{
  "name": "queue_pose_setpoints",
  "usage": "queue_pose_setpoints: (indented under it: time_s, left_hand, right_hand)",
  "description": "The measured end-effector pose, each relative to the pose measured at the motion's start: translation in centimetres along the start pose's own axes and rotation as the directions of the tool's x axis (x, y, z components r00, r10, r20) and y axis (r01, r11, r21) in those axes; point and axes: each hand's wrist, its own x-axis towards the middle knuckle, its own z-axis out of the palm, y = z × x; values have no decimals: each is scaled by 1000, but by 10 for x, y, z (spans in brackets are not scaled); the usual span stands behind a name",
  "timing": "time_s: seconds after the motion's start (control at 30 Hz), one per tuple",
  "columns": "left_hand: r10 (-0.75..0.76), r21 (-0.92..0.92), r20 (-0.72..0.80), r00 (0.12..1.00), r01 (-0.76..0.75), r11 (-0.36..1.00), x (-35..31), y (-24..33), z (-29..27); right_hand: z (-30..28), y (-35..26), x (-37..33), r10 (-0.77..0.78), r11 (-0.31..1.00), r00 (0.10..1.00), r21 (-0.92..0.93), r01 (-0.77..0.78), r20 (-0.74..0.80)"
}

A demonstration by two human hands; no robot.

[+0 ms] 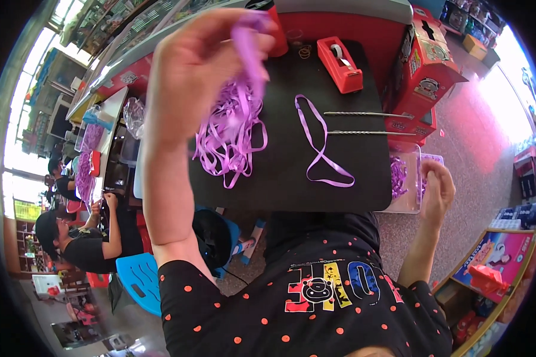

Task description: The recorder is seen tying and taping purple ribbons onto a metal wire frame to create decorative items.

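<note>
Raised over the left of the black table (280,190), my left hand (190,71) grips a strip of purple ribbon (249,50) between thumb and fingers. Beneath it lies a tangled heap of purple ribbon loops (229,140). A single twisted ribbon loop (323,149) rests flat on the table to the right. Beside that loop, two thin twisted metal rods (369,132) stick out past the table's right edge. My right hand (439,190) is beside a clear plastic bin (408,205) holding purple pieces. Its fingers are curled together, and whatever they hold is hidden.
A red tape dispenser (341,65) and rubber bands (304,52) sit at the table's back. Red cartons (423,65) stand behind its right side. Another person (86,238) sits at a table on the left, near a blue chair (140,282). A display box (488,262) stands at lower right.
</note>
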Motion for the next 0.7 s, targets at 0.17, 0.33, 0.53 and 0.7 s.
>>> queue_pose_setpoints:
  time_s: [0.17, 0.33, 0.53, 0.7]
  left_hand:
    - [166, 276, 261, 951, -238, 931, 13, -4, 99]
    - [196, 275, 393, 898, -319, 907, 33, -29, 165]
    - [-201, -107, 693, 693, 374, 921, 57, -91, 217]
    - [-282, -47, 873, 399, 642, 765, 67, -140, 246]
  right_hand:
    - [63, -81, 45, 71, 883, 981, 445, -146, 181]
    - [32, -97, 79, 140, 891, 919, 358, -280, 370]
    - [-18, -89, 83, 184, 886, 974, -451, -107, 132]
    - [-45, -77, 84, 183, 859, 979, -498, -118, 84]
